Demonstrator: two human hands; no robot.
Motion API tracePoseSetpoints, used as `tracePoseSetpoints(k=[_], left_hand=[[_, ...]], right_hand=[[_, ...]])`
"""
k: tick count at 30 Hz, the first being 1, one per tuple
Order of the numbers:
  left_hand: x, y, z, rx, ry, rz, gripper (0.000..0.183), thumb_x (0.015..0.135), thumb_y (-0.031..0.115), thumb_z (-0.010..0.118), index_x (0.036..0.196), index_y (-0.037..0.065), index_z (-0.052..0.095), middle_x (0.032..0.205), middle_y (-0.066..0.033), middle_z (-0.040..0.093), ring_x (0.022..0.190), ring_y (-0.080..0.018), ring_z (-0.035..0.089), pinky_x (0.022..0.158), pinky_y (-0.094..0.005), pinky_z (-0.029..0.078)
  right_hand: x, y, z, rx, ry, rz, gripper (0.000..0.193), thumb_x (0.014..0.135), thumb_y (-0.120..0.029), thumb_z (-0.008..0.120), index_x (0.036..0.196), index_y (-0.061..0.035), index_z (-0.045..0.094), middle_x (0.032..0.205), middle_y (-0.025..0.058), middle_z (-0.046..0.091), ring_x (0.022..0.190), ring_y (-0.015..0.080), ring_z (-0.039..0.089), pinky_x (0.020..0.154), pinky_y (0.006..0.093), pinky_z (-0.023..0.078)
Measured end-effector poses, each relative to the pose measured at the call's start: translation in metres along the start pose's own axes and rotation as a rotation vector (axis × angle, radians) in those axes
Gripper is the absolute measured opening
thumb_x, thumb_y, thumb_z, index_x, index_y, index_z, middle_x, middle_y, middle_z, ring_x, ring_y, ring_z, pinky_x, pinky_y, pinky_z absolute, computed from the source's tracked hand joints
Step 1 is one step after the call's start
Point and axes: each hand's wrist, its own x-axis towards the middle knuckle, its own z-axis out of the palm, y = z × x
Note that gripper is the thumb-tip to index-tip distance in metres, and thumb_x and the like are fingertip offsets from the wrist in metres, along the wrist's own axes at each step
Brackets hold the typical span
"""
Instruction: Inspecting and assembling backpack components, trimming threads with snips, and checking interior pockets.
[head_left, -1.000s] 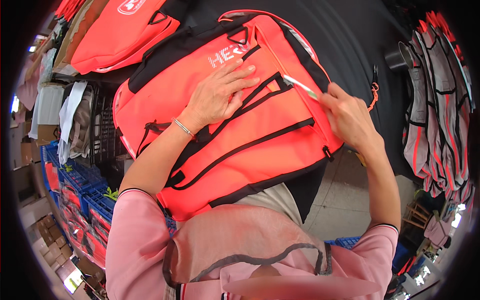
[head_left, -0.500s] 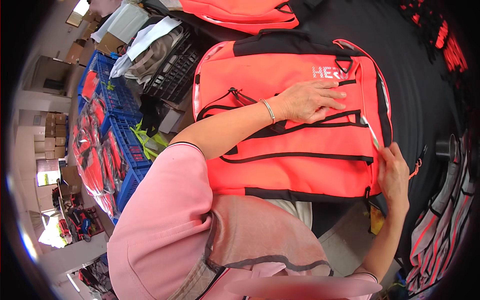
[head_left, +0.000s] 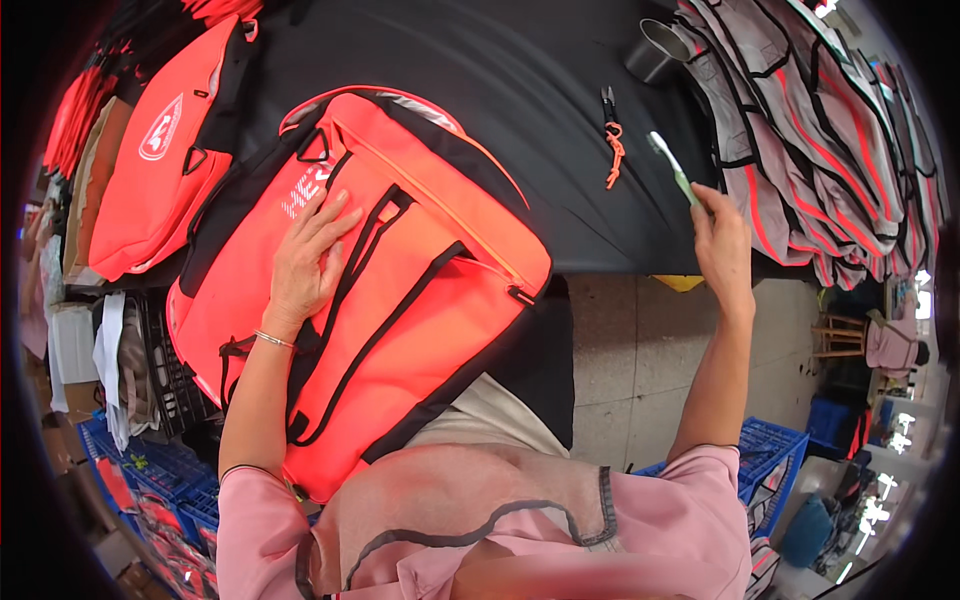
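A bright coral-orange bag with black trim, black-edged straps and a zip lies at a slant across the front of the black-covered table. My left hand rests palm down on its upper panel, fingers stretched out, partly covering the white lettering. Off to the right of the bag, my right hand is closed on a toothbrush with a white and green handle, its bristled head pointing away from me. The toothbrush is apart from the bag. Small thread snips with an orange cord lie on the cloth nearby.
Another orange bag lies at the left. A dark metal cup stands at the back right, beside a pile of grey-pink pieces with black edging. Blue crates stand low on both sides. The black tablecloth covers the table.
The view has swung to the right. My right hand has moved off the bag's zip edge, out to the right with the toothbrush. My left hand stays on the bag.
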Motion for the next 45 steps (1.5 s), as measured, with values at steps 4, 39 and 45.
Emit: tracePoseSetpoints(k=[4, 39, 45], left_hand=[[0.003, 0.001, 0.006, -0.048, 0.014, 0.03, 0.042, 0.082, -0.001, 0.053, 0.12, 0.012, 0.066, 0.136, -0.0091, 0.056, 0.135, -0.0342, 0.041, 0.111, -0.042, 0.036], [-0.114, 0.018, -0.327, -0.413, 1.14, -0.227, 0.044, 0.097, 0.042, 0.059, 0.091, 0.001, 0.072, 0.075, 0.0054, 0.059, 0.064, -0.0003, 0.046, 0.055, -0.0184, 0.036], [-0.147, -0.005, -0.351, -0.227, 1.102, -0.376, 0.06, 0.09, 0.059, 0.06, 0.058, 0.009, 0.053, 0.057, 0.0066, 0.045, 0.054, -0.0036, 0.038, 0.05, -0.0236, 0.031]], right_hand=[[0.04, 0.052, 0.03, -0.208, 0.093, 0.053, 0.024, 0.091, -0.011, 0.058, 0.109, 0.0032, 0.064, 0.099, 0.0249, 0.066, 0.095, 0.0413, 0.063, 0.081, 0.0453, 0.05], [-0.046, -0.291, 0.029, 1.306, -0.074, -0.21, 0.039, 0.102, -0.035, 0.047, 0.081, -0.0034, 0.056, 0.073, -0.0039, 0.049, 0.065, 0.0046, 0.041, 0.056, 0.0259, 0.03], [0.034, -0.371, 0.06, 1.343, -0.1, -0.317, 0.035, 0.098, -0.036, 0.057, 0.098, -0.0033, 0.068, 0.088, -0.0004, 0.065, 0.077, 0.0088, 0.056, 0.066, 0.0265, 0.044]])
